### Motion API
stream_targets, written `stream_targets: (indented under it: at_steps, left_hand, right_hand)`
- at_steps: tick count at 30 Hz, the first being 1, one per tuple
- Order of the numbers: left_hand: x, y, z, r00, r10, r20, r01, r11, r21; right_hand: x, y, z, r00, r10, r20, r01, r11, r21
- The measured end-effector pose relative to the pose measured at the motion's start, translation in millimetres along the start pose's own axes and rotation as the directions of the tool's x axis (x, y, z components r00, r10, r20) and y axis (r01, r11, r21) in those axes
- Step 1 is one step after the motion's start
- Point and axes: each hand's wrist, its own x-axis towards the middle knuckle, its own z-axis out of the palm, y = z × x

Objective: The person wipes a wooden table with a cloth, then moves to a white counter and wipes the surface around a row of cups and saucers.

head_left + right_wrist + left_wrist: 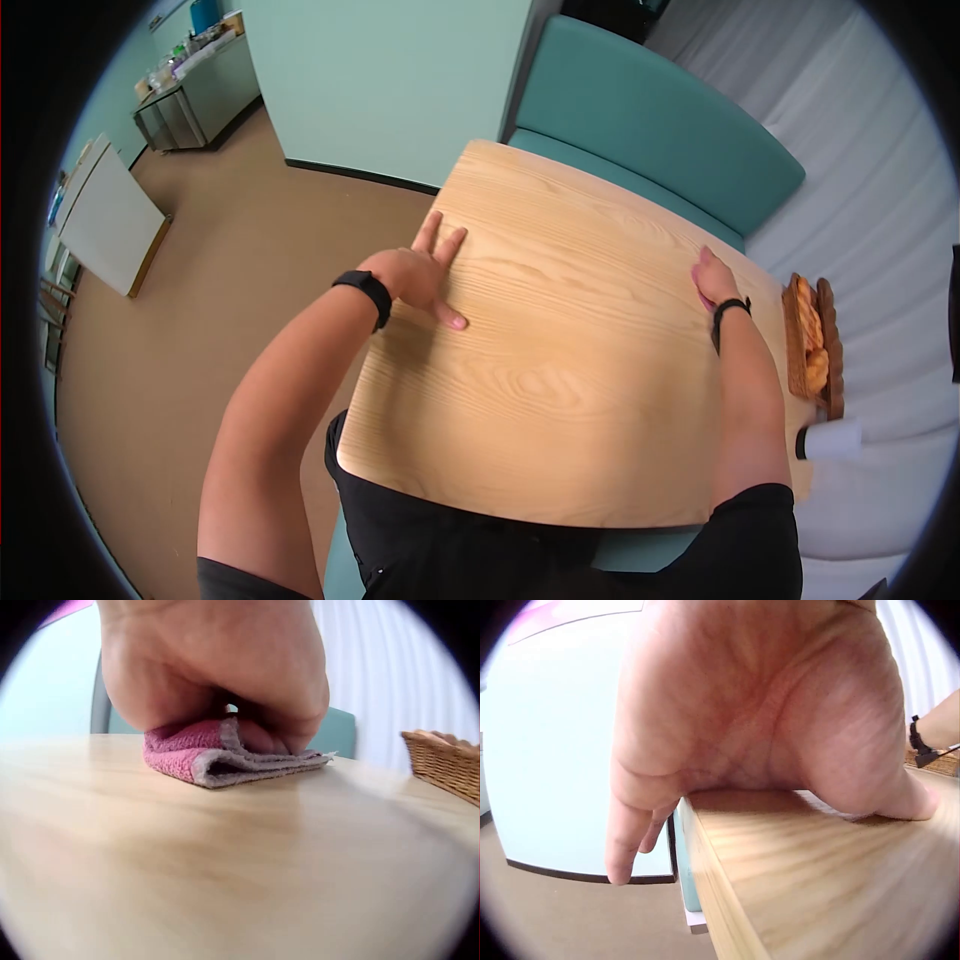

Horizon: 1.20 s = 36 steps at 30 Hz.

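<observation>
A folded pink cloth with grey edges (191, 757) lies against the wooden tabletop (225, 855) in the right wrist view. My right hand (712, 275) grips it from above with curled fingers, near the table's far right side; in the head view the hand hides most of the cloth. At the left edge of the table, my left hand (415, 275) has its fingers spread, with the thumb resting on the wood. The left wrist view shows some fingers of this hand (757, 697) reaching down past the table's edge.
A wicker basket of bread (808, 340) stands along the right side of the table, by a white curtain (890, 220). Nearer me is a white cylindrical thing with a black end (832, 440). A teal bench (650, 120) adjoins the far edge. Brown floor (240, 260) lies left.
</observation>
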Motion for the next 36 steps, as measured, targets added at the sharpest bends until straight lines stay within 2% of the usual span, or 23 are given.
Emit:
stream_targets:
  at_steps: [3,6,7,9,10,11,12,13,16,17,19,20,22,24,26,28,29,31,32,33,34,35,36]
  left_hand:
    - [-2,1,2,1.000,-0.005,-0.027,0.005,1.000,0.001]
    - [-2,0,3,0.999,0.000,-0.042,0.000,1.000,-0.006]
    - [0,-1,4,0.999,-0.003,-0.048,0.003,1.000,-0.001]
    - [-1,3,3,0.999,-0.009,-0.050,0.010,1.000,0.029]
    - [-1,4,2,0.999,-0.015,-0.049,0.017,0.999,0.049]
    - [2,2,4,0.999,0.001,-0.052,0.002,0.998,0.055]
    - [7,-2,6,0.998,0.018,-0.057,-0.015,0.998,0.060]
    - [15,-6,8,0.998,0.023,-0.063,-0.018,0.997,0.075]
    - [25,-14,13,0.994,0.048,-0.096,-0.038,0.994,0.105]
    - [25,-14,12,0.994,0.050,-0.093,-0.040,0.993,0.107]
    - [20,-12,10,0.996,0.030,-0.086,-0.021,0.994,0.111]
    - [18,-10,8,0.995,0.030,-0.090,-0.021,0.994,0.108]
    - [18,-12,11,0.996,0.027,-0.082,-0.019,0.995,0.097]
    - [30,-20,16,0.993,0.049,-0.108,-0.036,0.992,0.122]
    - [30,-20,16,0.994,0.032,-0.108,-0.016,0.989,0.145]
    - [17,-14,14,0.992,0.056,-0.114,-0.043,0.992,0.120]
    - [13,-13,14,0.991,0.068,-0.115,-0.056,0.993,0.109]
    - [14,-17,21,0.972,0.115,-0.203,-0.101,0.992,0.077]
    - [15,-18,26,0.959,0.137,-0.249,-0.125,0.990,0.063]
    - [18,-23,31,0.931,0.183,-0.317,-0.172,0.983,0.062]
    - [21,-29,38,0.896,0.227,-0.383,-0.218,0.974,0.066]
    - [22,-34,43,0.854,0.267,-0.447,-0.262,0.962,0.074]
    - [19,-32,45,0.841,0.270,-0.469,-0.270,0.960,0.068]
  right_hand:
    - [-69,44,-28,0.973,0.223,0.067,-0.226,0.973,0.041]
    - [-113,48,-42,0.960,0.223,0.172,-0.230,0.973,0.024]
    - [-125,43,-37,0.988,0.124,0.094,-0.123,0.992,-0.012]
    - [-146,-9,-59,0.965,0.164,0.205,-0.187,0.977,0.099]
    - [-157,-33,-61,0.976,0.085,0.200,-0.088,0.996,0.003]
    - [-167,-66,-65,0.983,0.038,0.180,-0.055,0.995,0.088]
    - [-175,-83,-46,0.985,-0.142,0.099,0.133,0.987,0.095]
    - [-185,-111,-42,0.933,-0.360,0.011,0.357,0.929,0.103]
    - [-228,-215,-32,0.813,-0.582,0.002,0.565,0.790,0.239]
    - [-243,-254,-66,0.775,-0.596,0.212,0.535,0.796,0.283]
    - [-266,-304,-91,0.693,-0.656,0.299,0.616,0.755,0.226]
    - [-276,-315,-74,0.723,-0.659,0.208,0.616,0.751,0.240]
    - [-276,-301,-83,0.712,-0.685,0.157,0.610,0.714,0.344]
    - [-267,-267,-101,0.762,-0.573,0.303,0.499,0.816,0.290]
    - [-252,-208,-94,0.858,-0.424,0.289,0.351,0.896,0.272]
    - [-254,-120,-68,0.936,-0.352,0.003,0.348,0.925,0.154]
    - [-261,-83,-80,0.971,-0.234,0.041,0.223,0.956,0.190]
    - [-278,1,-73,0.995,-0.095,0.018,0.094,0.995,0.039]
    - [-286,20,-93,0.985,0.084,0.152,-0.102,0.989,0.112]
    - [-295,40,-113,0.923,0.247,0.294,-0.301,0.941,0.155]
    - [-310,79,-96,0.955,0.257,0.148,-0.270,0.960,0.070]
    - [-317,92,-105,0.906,0.348,0.240,-0.381,0.918,0.111]
    - [-330,113,-95,0.937,0.335,0.094,-0.338,0.941,0.010]
